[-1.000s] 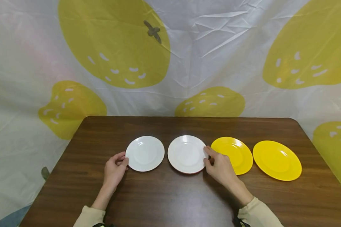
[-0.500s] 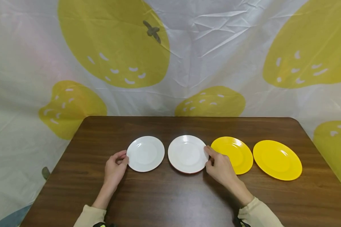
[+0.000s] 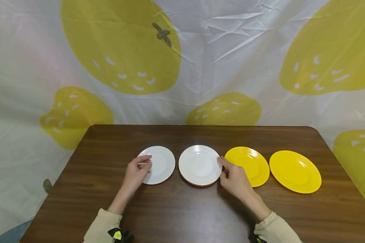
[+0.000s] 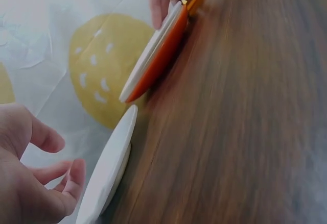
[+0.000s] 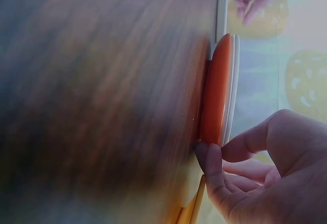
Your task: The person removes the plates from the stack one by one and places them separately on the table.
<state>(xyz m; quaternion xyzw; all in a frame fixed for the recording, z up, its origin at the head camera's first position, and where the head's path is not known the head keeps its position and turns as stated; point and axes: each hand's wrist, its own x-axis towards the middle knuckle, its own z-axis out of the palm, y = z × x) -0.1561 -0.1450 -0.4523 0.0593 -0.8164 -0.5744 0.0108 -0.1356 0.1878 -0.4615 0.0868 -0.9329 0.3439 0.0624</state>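
A white plate lies on the table at the left. Over its left part hovers my left hand, thumb and fingers apart and holding nothing; the left wrist view shows a gap between them and the plate. To its right, a second white plate sits on top of an orange-red plate. Seen edge-on in the right wrist view, the white part of this stack shows two thin lines. My right hand pinches the stack's right edge between thumb and fingers.
Right of the stack is a yellow plate, partly covered by my right hand. Close beside it lies another yellow plate. The brown wooden table ends at the back against a hanging cloth printed with yellow fruit.
My left hand has let go of the left plate's rim and moved up and right over it. My right hand stays at the stack's edge.
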